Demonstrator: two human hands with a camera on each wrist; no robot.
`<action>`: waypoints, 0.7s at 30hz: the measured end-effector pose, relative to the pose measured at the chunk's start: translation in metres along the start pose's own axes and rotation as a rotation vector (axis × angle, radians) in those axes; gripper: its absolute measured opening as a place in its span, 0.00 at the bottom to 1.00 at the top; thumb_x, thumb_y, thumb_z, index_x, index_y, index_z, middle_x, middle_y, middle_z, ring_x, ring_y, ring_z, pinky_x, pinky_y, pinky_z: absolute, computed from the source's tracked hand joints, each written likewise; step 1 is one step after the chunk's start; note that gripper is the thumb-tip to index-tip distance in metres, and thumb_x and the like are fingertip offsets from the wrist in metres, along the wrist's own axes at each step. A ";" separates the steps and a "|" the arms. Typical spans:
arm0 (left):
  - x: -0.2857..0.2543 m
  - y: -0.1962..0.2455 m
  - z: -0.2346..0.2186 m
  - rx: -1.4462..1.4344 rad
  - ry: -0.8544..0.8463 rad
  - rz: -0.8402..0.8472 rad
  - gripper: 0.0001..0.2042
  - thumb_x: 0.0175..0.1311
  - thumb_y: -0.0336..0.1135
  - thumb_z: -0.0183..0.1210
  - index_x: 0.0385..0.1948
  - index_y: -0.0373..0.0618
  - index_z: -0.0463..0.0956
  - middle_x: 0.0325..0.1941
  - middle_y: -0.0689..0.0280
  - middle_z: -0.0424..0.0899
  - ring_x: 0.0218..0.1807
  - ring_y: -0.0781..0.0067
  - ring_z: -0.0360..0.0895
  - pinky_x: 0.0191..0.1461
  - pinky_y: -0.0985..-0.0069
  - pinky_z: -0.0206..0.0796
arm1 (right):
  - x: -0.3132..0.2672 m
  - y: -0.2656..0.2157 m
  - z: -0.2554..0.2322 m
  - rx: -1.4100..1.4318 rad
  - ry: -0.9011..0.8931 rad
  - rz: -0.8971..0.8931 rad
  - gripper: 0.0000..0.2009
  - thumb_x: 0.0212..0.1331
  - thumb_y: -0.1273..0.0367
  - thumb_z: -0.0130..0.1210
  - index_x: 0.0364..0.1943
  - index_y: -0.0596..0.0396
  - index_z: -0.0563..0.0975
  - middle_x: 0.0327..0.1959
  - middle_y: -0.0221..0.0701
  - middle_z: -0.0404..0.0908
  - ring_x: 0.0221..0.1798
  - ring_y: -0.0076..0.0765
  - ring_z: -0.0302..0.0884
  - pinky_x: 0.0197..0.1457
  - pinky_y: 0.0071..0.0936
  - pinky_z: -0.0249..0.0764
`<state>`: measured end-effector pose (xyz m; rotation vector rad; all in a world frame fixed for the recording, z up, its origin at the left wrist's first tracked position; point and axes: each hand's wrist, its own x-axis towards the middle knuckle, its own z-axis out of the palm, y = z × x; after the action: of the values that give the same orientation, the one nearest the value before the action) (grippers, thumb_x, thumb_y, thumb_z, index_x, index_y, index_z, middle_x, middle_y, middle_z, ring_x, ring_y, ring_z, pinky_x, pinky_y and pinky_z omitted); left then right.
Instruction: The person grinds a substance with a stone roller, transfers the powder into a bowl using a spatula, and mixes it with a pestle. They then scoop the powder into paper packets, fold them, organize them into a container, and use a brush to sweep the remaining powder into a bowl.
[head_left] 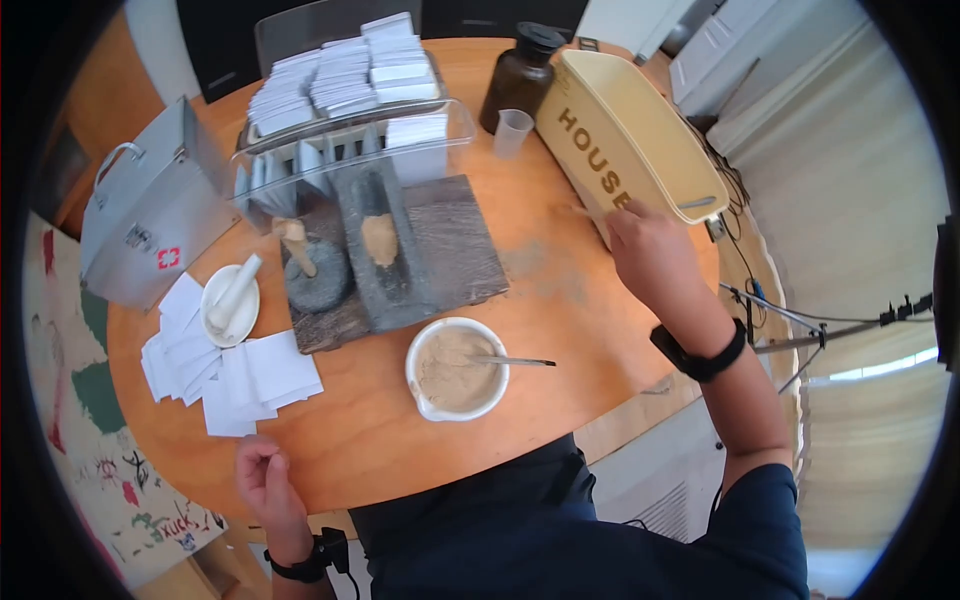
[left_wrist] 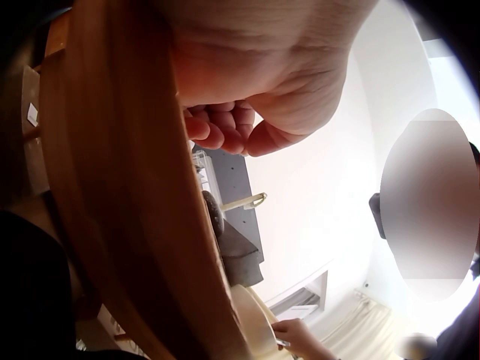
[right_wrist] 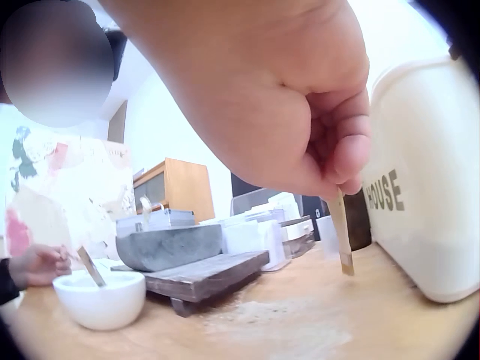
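Note:
Beside the cream bin (head_left: 630, 130) lettered HOUSE, my right hand (head_left: 655, 255) pinches a thin, flat, light-brown strip (right_wrist: 342, 236) between thumb and fingers. The strip points down toward the tabletop in the right wrist view, near a patch of pale powder (right_wrist: 277, 322). At the table's front left edge is my left hand (head_left: 270, 485), its fingers loosely curled around nothing; the left wrist view shows the same hand (left_wrist: 262, 82). A white bowl (head_left: 415, 395) between the hands holds beige powder (head_left: 455, 375) and a thin-handled utensil (head_left: 525, 362).
A dark wooden board (head_left: 470, 240) bears a grey stone trough (head_left: 395, 290) and a round stone (head_left: 318, 275). White packets (head_left: 265, 370) and a dish with a pestle (head_left: 235, 300) lie left. Behind stand a metal box (head_left: 150, 220), filed packets (head_left: 345, 75), a brown jar (head_left: 517, 80) and a cup (head_left: 512, 132).

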<state>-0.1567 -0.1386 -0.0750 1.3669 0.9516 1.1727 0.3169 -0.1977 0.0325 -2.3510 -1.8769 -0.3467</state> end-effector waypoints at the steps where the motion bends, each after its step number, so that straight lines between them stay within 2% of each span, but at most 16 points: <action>1: -0.001 -0.002 -0.002 -0.017 0.018 -0.024 0.05 0.63 0.21 0.50 0.37 0.41 0.70 0.36 0.68 0.69 0.33 0.83 0.62 0.37 0.83 0.55 | -0.001 0.003 0.000 -0.028 0.074 -0.006 0.01 0.50 0.77 0.55 0.27 0.60 0.77 0.31 0.39 0.78 0.35 0.50 0.79 0.39 0.41 0.77; 4: 0.000 -0.003 -0.004 -0.034 0.005 -0.037 0.05 0.63 0.21 0.51 0.37 0.41 0.70 0.37 0.68 0.68 0.34 0.82 0.62 0.37 0.84 0.54 | 0.018 0.016 0.024 -0.117 0.107 -0.021 0.01 0.50 0.77 0.55 0.27 0.60 0.77 0.31 0.40 0.79 0.34 0.51 0.79 0.39 0.43 0.77; 6: 0.001 -0.002 -0.005 -0.032 0.013 -0.030 0.05 0.63 0.21 0.51 0.37 0.41 0.70 0.37 0.68 0.68 0.34 0.82 0.62 0.37 0.84 0.55 | 0.017 0.014 0.026 -0.154 0.053 -0.001 0.02 0.51 0.76 0.55 0.27 0.61 0.78 0.32 0.41 0.80 0.34 0.51 0.79 0.39 0.43 0.77; 8: -0.001 0.003 -0.002 -0.003 0.039 -0.034 0.04 0.63 0.21 0.51 0.37 0.41 0.70 0.36 0.68 0.68 0.34 0.82 0.62 0.38 0.84 0.55 | 0.002 0.006 0.017 -0.136 -0.108 0.007 0.02 0.51 0.76 0.55 0.27 0.60 0.78 0.31 0.41 0.79 0.34 0.52 0.79 0.39 0.44 0.77; 9: -0.002 0.004 0.000 0.000 0.067 -0.038 0.04 0.63 0.21 0.51 0.37 0.41 0.70 0.36 0.68 0.68 0.34 0.82 0.62 0.38 0.84 0.55 | -0.008 0.002 0.008 -0.060 -0.120 0.002 0.03 0.52 0.76 0.53 0.26 0.61 0.78 0.29 0.43 0.78 0.34 0.52 0.80 0.38 0.43 0.78; 10: -0.001 0.004 0.002 0.000 0.061 -0.027 0.05 0.63 0.21 0.51 0.37 0.41 0.70 0.36 0.68 0.68 0.33 0.82 0.62 0.37 0.84 0.55 | -0.009 -0.001 0.002 -0.057 -0.123 -0.020 0.03 0.52 0.76 0.53 0.26 0.61 0.78 0.29 0.43 0.78 0.34 0.52 0.80 0.38 0.43 0.78; 12: -0.002 0.004 0.003 0.001 0.039 -0.021 0.05 0.63 0.21 0.51 0.37 0.42 0.70 0.35 0.69 0.68 0.33 0.82 0.61 0.37 0.84 0.54 | -0.015 -0.003 -0.008 -0.030 -0.033 0.056 0.03 0.53 0.76 0.53 0.26 0.60 0.78 0.29 0.43 0.77 0.33 0.53 0.80 0.36 0.44 0.78; 14: 0.000 0.000 0.003 -0.012 0.050 -0.010 0.04 0.63 0.21 0.51 0.37 0.42 0.70 0.35 0.69 0.68 0.32 0.82 0.61 0.36 0.84 0.54 | -0.007 0.000 -0.003 -0.060 -0.017 0.087 0.03 0.53 0.77 0.52 0.26 0.60 0.77 0.29 0.43 0.77 0.33 0.53 0.80 0.37 0.45 0.77; 16: 0.000 -0.002 -0.001 -0.024 0.021 -0.018 0.05 0.63 0.21 0.51 0.37 0.41 0.70 0.35 0.69 0.68 0.32 0.82 0.61 0.36 0.84 0.54 | 0.006 0.010 0.017 -0.077 0.097 -0.030 0.03 0.52 0.77 0.52 0.26 0.60 0.77 0.29 0.43 0.77 0.34 0.52 0.80 0.38 0.44 0.77; 17: 0.001 -0.003 -0.003 -0.029 0.023 -0.027 0.05 0.63 0.21 0.51 0.37 0.41 0.70 0.35 0.69 0.68 0.33 0.82 0.61 0.36 0.84 0.54 | 0.008 0.011 0.022 -0.068 0.019 -0.007 0.02 0.51 0.77 0.52 0.26 0.60 0.77 0.29 0.43 0.78 0.35 0.51 0.79 0.40 0.43 0.77; 21: -0.002 -0.001 -0.004 -0.003 0.050 -0.013 0.05 0.63 0.21 0.51 0.37 0.41 0.71 0.35 0.69 0.68 0.32 0.83 0.61 0.36 0.84 0.54 | -0.018 -0.004 0.006 0.009 -0.008 0.026 0.02 0.50 0.78 0.52 0.27 0.60 0.76 0.27 0.43 0.77 0.32 0.52 0.78 0.37 0.43 0.77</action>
<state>-0.1607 -0.1399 -0.0761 1.3323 0.9921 1.2029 0.3097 -0.2127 0.0225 -2.3721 -1.8462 -0.3257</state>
